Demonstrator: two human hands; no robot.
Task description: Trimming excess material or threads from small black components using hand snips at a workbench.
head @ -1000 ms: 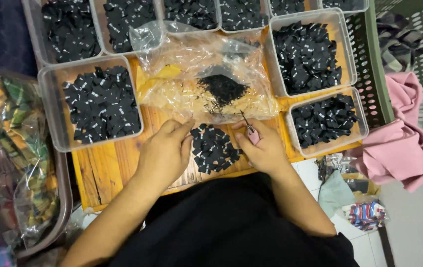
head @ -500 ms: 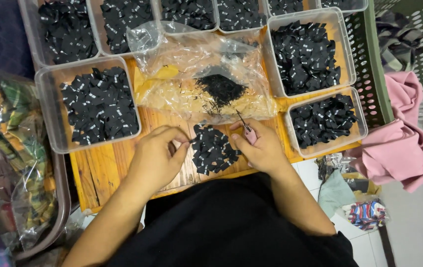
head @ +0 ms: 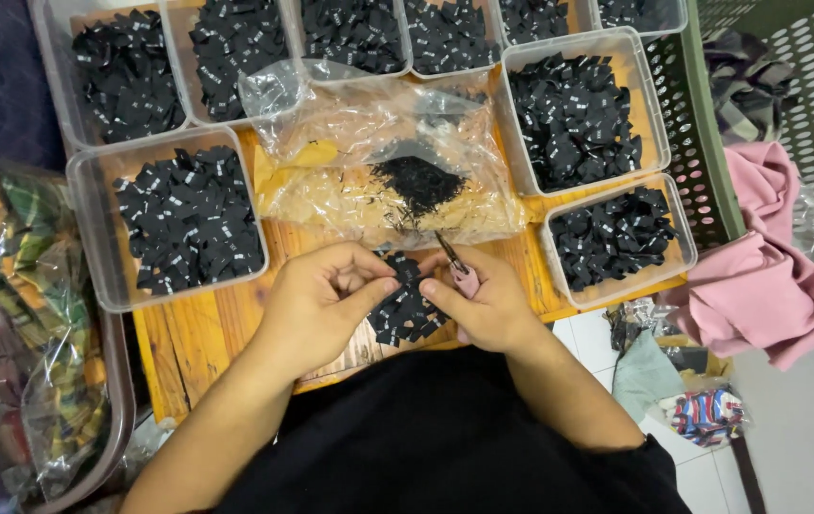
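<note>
Your left hand (head: 316, 300) has drawn in from the counter (head: 193, 333) since a second ago and now meets your right hand (head: 488, 305) over the small pile of black labels (head: 405, 314), the view having tightened slightly. Left thumb and forefinger are pinched together on one black label (head: 405, 271) at the pile's top edge; the right grip is clamped on small snips (head: 456, 265) with a pink handle, blades pointing up and away. Eight clear tubs of black labels ring the work: one (head: 188, 219) at left, five along the top, two at right (head: 573, 109) (head: 616, 238). One crumpled plastic bag (head: 378, 157) holds dark trimmings between them. Bare wood shows only at the near left edge; a green crate (head: 702, 124) and pink cloth (head: 768, 276) crowd the right.
</note>
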